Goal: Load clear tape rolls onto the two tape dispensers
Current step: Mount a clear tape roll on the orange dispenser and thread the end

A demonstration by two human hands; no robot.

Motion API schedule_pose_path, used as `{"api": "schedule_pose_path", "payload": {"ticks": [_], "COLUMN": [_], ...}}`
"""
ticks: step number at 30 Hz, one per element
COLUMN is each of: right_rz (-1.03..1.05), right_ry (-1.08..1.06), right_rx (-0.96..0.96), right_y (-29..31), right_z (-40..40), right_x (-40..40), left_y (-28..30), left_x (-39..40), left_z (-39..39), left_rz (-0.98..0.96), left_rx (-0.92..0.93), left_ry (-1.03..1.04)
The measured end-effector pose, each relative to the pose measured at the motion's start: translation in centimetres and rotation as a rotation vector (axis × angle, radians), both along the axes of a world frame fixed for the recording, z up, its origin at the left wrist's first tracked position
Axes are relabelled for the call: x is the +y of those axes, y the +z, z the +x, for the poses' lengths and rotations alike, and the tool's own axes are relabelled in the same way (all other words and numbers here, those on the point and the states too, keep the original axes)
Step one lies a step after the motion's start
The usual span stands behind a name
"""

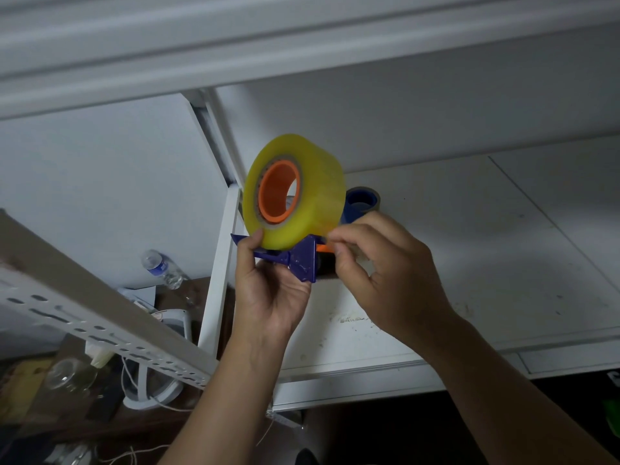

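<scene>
A thick yellowish clear tape roll [302, 209] sits on the orange hub [279, 193] of a blue hand-held tape dispenser [298, 261], held up in the air over the white shelf. My left hand [268, 293] grips the dispenser from below, thumb against the roll's edge. My right hand [382, 276] pinches at the roll's lower right side by the dispenser's front, fingers closed on what looks like the tape end. Behind the roll, a second blue dispenser part with a grey roll [360, 203] rests on the shelf, mostly hidden.
The white shelf board [469, 263] spreads to the right, stained near its front. A white upright post [219, 263] stands left of my hands, and a perforated metal rail [100, 317] crosses the lower left. Below lie a plastic bottle [162, 268], cables and clutter.
</scene>
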State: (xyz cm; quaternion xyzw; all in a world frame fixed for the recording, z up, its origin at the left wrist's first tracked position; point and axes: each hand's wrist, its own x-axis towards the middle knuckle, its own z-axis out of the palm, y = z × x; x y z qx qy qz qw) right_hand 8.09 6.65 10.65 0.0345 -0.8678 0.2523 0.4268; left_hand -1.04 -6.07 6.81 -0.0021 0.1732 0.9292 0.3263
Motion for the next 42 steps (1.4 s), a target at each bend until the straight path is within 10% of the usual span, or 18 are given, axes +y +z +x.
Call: {"api": "schedule_pose_path", "payload": {"ticks": [10, 22, 33, 42], "right_rz": [0.136, -0.388, 0.399, -0.181], "right_ry": [0.005, 0.153, 0.016, 0.262], "right_rx": [0.041, -0.211, -0.053, -0.296], "right_y": [-0.9, -2.6, -2.2, -1.7], "right_z": [-0.4, -2.0, -2.2, -2.1], "right_x": [0.3, 1.2, 2.1, 2.0], "left_y": [-0.6, -1.6, -1.7, -1.6], "left_x": [0.2, 0.5, 0.6, 0.3], "left_z": [-0.3, -1.1, -1.0, -1.5], "left_rz": [0.004, -0.106, -0.099, -0.079], "left_rx": [-0.042, -0.167, -0.168, -0.141], "left_ry": [0.01, 0.104, 0.103, 0.085]}}
